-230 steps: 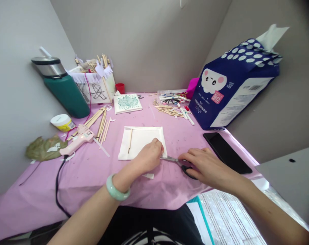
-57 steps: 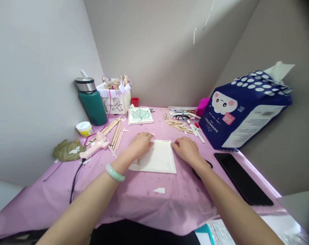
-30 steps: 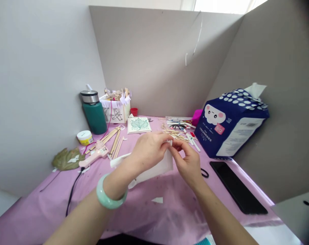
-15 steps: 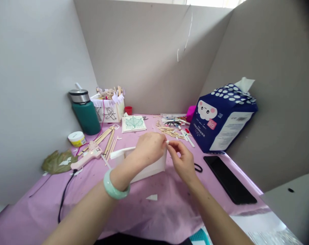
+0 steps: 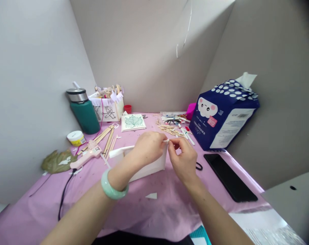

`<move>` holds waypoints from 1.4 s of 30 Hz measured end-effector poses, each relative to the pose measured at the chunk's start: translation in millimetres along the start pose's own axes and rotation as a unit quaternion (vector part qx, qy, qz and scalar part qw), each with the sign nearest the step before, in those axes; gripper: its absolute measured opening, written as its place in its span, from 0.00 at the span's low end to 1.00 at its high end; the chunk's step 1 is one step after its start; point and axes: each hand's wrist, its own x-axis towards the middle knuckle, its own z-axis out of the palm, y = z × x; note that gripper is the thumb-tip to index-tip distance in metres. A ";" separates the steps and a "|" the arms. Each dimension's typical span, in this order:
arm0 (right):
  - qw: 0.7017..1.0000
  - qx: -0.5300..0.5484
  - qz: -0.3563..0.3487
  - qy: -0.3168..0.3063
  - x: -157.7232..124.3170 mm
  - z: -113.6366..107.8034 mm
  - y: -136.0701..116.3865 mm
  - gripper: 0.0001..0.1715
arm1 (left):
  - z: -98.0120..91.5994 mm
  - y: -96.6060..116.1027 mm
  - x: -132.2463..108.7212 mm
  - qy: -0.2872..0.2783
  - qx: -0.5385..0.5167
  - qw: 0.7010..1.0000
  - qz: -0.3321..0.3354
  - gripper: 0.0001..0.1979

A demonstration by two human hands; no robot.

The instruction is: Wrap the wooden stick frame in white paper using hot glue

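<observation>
From my station I log the work piece, a white paper-covered frame [image 5: 150,169], tilted up above the pink tablecloth [image 5: 154,212], near the middle of the table. I cannot confirm whether its lower edge touches the cloth. A white strip [image 5: 120,151] sticks out from its upper edge toward the left.

The left hand [image 5: 148,148], wearing a pale green bangle [image 5: 113,185], is clamped over the frame's upper edge, close to the right corner. The right hand [image 5: 182,163] is pinched closed on a small paper tab [image 5: 166,140] at that corner. The two hands are close together there, and the tab lies between them. I cannot tell whether they touch.

Clearance is good toward the near side, where only a paper scrap [image 5: 151,196] lies on the cloth. To the left, the frame's strip reaches toward loose wooden sticks [image 5: 108,143] and a pink glue gun [image 5: 86,156], which lies beside them. Ahead sit a leaf-printed tile [image 5: 133,122] and a heap of sticks and markers [image 5: 173,126], well beyond the hands. To the right, a black scissor handle [image 5: 199,166] lies just beyond the right hand, with a black phone [image 5: 229,177] near the table's right edge and a blue tissue pack [image 5: 223,115] farther back.
</observation>
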 end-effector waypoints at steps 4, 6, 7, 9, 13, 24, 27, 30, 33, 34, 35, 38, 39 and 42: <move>0.995 -0.077 -0.061 0.016 -1.7 2.4 4.3 0.07 | 1.8 -2.2 1.1 0.004 -0.007 1.000 0.012 0.13; 0.987 -0.121 -0.101 0.023 -1.4 3.4 5.8 0.08 | 2.2 -3.0 1.4 0.001 -0.012 1.000 0.018 0.13; 0.983 -0.140 -0.117 0.026 -1.1 3.6 6.1 0.08 | 2.2 -3.4 1.5 -0.001 -0.014 1.000 0.020 0.13; 0.975 -0.168 -0.140 0.034 -0.1 3.6 5.9 0.08 | 1.6 -4.3 1.6 -0.007 -0.017 1.000 0.020 0.13; 0.969 -0.180 -0.165 0.020 -0.4 2.8 5.4 0.07 | -1.6 -5.9 2.1 -0.016 -0.020 0.999 0.021 0.14; 0.986 -0.090 -0.133 -0.043 -34.5 1.8 15.5 0.11 | 5.1 -4.0 16.4 0.009 0.021 0.999 -0.046 0.13; 0.991 -0.066 -0.072 -0.087 -46.4 -0.7 18.9 0.10 | 4.6 -6.8 19.3 -0.011 -0.005 1.000 -0.015 0.12; 0.986 -0.073 -0.011 -0.148 -55.7 0.8 22.2 0.10 | 1.3 -9.4 21.1 -0.045 -0.055 0.997 0.017 0.12; 0.979 -0.089 0.019 -0.183 -60.8 3.9 24.3 0.06 | -2.0 -12.1 22.0 -0.073 -0.080 0.993 0.037 0.13; 0.978 -0.088 0.026 -0.187 -61.7 4.5 24.9 0.07 | -2.8 -13.1 22.0 -0.080 -0.074 0.993 0.039 0.13; 0.978 -0.084 0.032 -0.190 -62.3 4.8 25.4 0.07 | -3.4 -13.9 22.0 -0.085 -0.064 0.994 0.040 0.13; 0.974 -0.074 0.043 -0.209 -63.6 3.7 27.0 0.07 | -4.3 -15.7 21.9 -0.087 -0.019 0.995 0.035 0.12; 0.972 -0.075 0.044 -0.219 -64.2 3.0 27.5 0.07 | -4.5 -16.0 21.9 -0.088 -0.002 0.996 0.032 0.12; 0.964 -0.087 0.039 -0.247 -65.8 1.5 28.5 0.06 | -5.6 -16.5 21.6 -0.094 0.040 0.994 0.031 0.13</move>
